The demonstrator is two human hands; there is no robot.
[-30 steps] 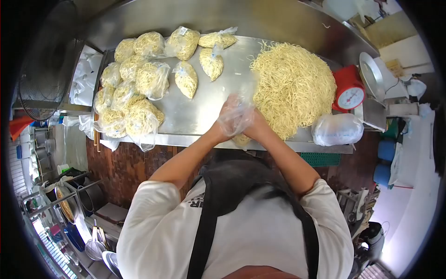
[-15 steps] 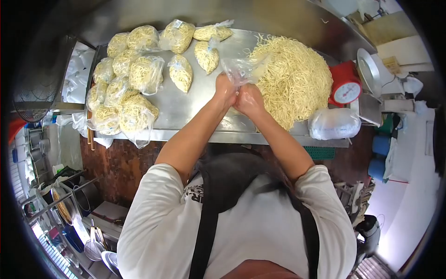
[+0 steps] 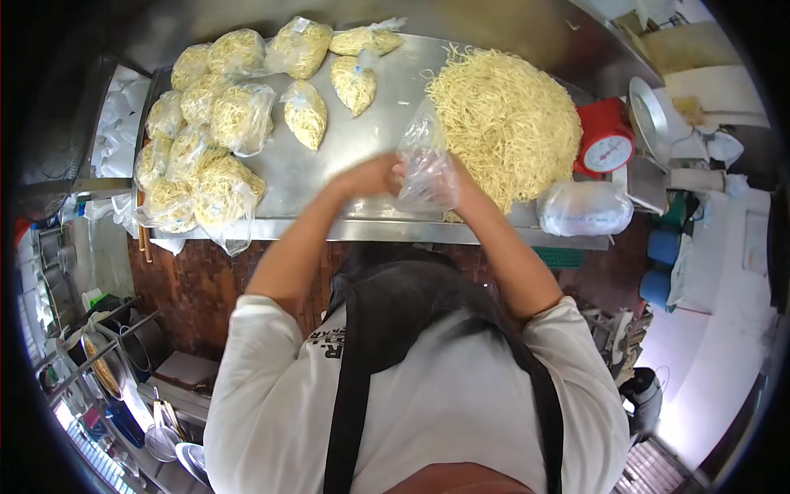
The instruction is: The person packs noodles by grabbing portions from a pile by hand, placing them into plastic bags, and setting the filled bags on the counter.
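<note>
A clear plastic bag (image 3: 423, 136) with nothing visible inside hangs loose around my right hand (image 3: 448, 174), left of a big heap of pale noodles (image 3: 506, 123). My right hand is closed on the bag, its fingers partly covered by the film. My left hand (image 3: 372, 176) is at the bag's left side, its fingertips against or very near the plastic; motion blurs its fingers. Beyond my left hand lie a small tied bag of noodles (image 3: 305, 115) and another one (image 3: 354, 85).
More bagged noodles (image 3: 241, 119) crowd the left of the steel table (image 3: 304, 193). To the right stand a red dial scale (image 3: 605, 140) and a bundle of clear plastic bags (image 3: 586, 208) near the front edge. A fan (image 3: 53, 144) stands at far left.
My hands have come apart and nearer to me, the left one moving left. The plastic bag, stretched beyond both hands before, now hangs down over my right hand. The view has shifted slightly.
</note>
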